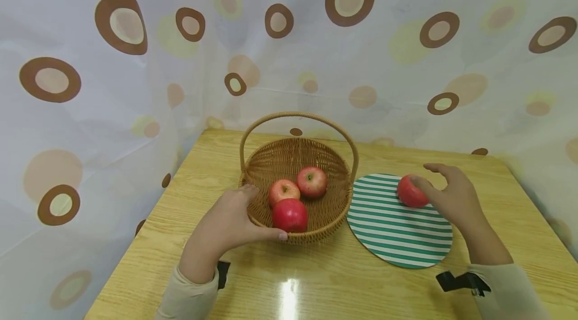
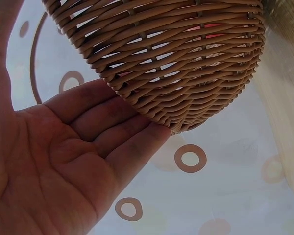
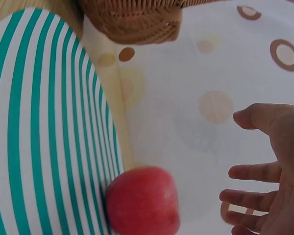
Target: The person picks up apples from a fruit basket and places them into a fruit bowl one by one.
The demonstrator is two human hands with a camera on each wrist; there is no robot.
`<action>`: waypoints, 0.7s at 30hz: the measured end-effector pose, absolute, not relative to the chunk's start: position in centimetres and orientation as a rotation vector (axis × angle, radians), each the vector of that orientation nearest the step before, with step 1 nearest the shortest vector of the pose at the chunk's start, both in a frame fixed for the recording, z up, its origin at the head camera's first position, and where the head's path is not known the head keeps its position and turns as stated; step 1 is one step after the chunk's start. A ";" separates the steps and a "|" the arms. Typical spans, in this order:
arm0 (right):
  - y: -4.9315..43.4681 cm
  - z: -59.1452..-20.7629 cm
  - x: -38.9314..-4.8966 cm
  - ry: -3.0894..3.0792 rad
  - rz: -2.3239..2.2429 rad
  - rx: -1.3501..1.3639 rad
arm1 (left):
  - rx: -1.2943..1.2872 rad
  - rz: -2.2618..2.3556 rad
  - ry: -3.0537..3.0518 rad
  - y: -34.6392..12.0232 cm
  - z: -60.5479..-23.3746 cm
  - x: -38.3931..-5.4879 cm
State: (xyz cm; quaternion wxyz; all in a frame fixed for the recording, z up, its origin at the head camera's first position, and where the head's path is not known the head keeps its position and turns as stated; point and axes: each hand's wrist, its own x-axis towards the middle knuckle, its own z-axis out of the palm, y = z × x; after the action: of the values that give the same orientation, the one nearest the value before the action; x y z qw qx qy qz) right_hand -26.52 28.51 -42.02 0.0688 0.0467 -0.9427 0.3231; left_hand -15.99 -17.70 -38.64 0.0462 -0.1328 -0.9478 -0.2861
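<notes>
Three red apples lie in a brown wicker basket [image 1: 332,217] with an arched handle; the front one [image 1: 290,215] is the deepest red. My left hand [image 1: 228,222] rests against the basket's left and front side, thumb along the front rim. In the left wrist view its straight fingers [image 2: 132,147] touch the woven wall. Another red apple [image 1: 412,191] sits on a green-and-white striped round mat [image 1: 397,232]. Beside that apple is my right hand [image 1: 456,194], fingers spread. The right wrist view shows a gap between the fingers and the apple [image 3: 143,201].
Everything stands on a light wooden table [image 1: 334,285]. Behind it and along the sides hangs a white sheet [image 1: 293,59] printed with brown and yellow circles. The basket handle [image 1: 298,114] arches high above the rim. Mat and basket stand close together.
</notes>
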 end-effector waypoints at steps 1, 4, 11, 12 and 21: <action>28.3 -41.7 -26.3 -2.833 0.978 0.150 | -0.406 -0.870 -2.893 -17.7 -38.6 -16.0; 27.5 -40.9 -25.7 -2.820 1.003 0.185 | -0.409 -0.864 -2.895 -17.7 -38.7 -16.1; 25.9 -39.6 -24.1 -2.809 1.040 0.251 | -0.408 -0.864 -2.897 -17.8 -39.0 -16.1; 25.7 -39.5 -23.9 -2.809 1.046 0.259 | -0.407 -0.867 -2.897 -17.9 -39.0 -16.1; 24.1 -39.0 -23.2 -2.756 1.072 0.306 | -0.396 -0.894 -2.889 -18.0 -39.1 -16.3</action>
State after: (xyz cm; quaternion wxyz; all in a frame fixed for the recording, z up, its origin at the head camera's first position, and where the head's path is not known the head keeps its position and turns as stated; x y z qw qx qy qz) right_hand -23.19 24.07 -38.96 0.0845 0.1025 -0.9237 0.3592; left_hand -16.26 -18.02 -39.12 0.0456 -0.1296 -0.9462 -0.2929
